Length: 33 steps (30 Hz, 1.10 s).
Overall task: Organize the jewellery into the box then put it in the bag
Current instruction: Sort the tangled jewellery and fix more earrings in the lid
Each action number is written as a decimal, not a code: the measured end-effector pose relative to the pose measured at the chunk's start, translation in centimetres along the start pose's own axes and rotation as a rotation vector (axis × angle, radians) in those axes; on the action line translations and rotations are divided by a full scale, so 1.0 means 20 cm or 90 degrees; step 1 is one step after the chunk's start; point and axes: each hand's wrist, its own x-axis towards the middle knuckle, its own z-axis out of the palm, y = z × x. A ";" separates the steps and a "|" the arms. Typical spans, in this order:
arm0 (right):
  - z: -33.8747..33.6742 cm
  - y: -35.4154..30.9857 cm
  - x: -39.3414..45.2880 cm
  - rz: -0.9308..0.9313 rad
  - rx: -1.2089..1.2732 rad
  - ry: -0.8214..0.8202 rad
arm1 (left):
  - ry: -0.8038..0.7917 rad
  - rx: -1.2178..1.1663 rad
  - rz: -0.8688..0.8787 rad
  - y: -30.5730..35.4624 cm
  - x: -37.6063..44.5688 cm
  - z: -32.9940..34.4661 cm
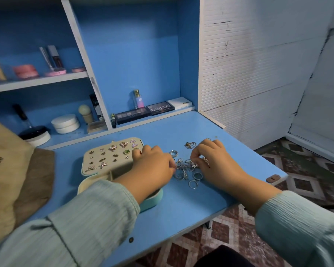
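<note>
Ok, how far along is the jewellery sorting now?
Done: earrings fill much of the open box lid. In hand: the left hand and right hand both pinch at the tangled pile of rings and chains on the table. Left: that pile, closing the box, then the bag.

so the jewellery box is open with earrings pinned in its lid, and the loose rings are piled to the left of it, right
Not quite. The head view shows the jewellery box open with earrings pinned in its lid, but the loose rings lie to its right, on the table, between both hands.
</note>
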 end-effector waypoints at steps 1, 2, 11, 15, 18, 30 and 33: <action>0.01 0.00 -0.01 0.002 0.005 0.015 | 0.001 0.013 -0.016 0.00 0.01 0.00; 0.02 0.00 -0.02 0.000 0.008 0.029 | -0.006 0.033 -0.033 0.01 0.01 -0.01; 0.03 0.03 -0.05 -0.016 0.039 0.098 | -0.074 0.103 -0.097 0.07 0.07 -0.02; 0.04 0.03 -0.06 -0.009 0.037 0.107 | -0.117 0.118 -0.077 0.09 0.07 -0.04; 0.04 0.03 -0.06 -0.002 0.037 0.114 | -0.101 0.099 -0.058 0.09 0.06 -0.06; 0.05 0.03 -0.06 -0.028 0.021 0.121 | -0.091 -0.115 -0.016 -0.03 0.04 -0.09; 0.05 0.03 -0.06 -0.065 0.005 0.119 | -0.097 -0.101 -0.016 -0.03 0.05 -0.11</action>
